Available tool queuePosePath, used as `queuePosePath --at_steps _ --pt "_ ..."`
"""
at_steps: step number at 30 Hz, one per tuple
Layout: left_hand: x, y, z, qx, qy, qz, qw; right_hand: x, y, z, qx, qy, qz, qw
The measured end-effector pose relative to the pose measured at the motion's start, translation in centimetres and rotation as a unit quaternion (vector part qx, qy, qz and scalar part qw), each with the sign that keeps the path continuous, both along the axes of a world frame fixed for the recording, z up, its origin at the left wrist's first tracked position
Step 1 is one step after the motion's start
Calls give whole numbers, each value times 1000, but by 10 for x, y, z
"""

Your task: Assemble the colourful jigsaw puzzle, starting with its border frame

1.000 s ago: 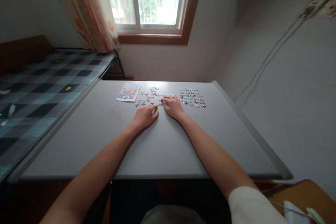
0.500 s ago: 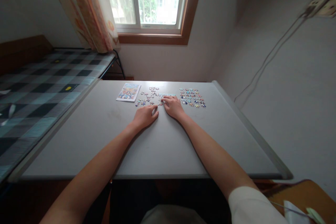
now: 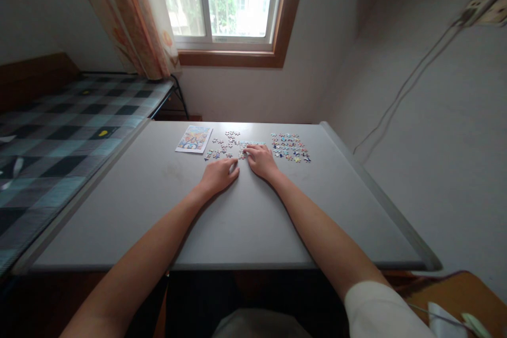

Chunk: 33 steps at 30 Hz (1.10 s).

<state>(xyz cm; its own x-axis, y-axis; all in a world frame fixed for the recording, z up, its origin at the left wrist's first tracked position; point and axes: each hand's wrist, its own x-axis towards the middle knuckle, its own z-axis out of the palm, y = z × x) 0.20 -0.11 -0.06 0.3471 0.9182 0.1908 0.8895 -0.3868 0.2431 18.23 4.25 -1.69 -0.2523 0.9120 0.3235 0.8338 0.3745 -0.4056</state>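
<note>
My right hand rests on the table over a joined patch of puzzle, hiding part of it. Its thumb and fingertips come close together on a small puzzle piece at the left edge of that patch. Just left of it, my left hand lies on the tabletop, fingers bent and the thumb apart from the index finger, with nothing visible between them. Loose puzzle pieces lie beyond the left hand. More loose pieces are spread in rows to the right of my right hand.
A printed picture sheet lies on the white table, left of the pieces. A bed with a checked cover stands along the left side. A window is beyond; a cable hangs down the right wall.
</note>
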Motion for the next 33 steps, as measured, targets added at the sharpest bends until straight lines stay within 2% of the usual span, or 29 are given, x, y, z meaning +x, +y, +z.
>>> queuePosePath --at_steps 33 --pt "0 1 -1 1 -6 0 1000 0 -1 2 -2 0 0 1000"
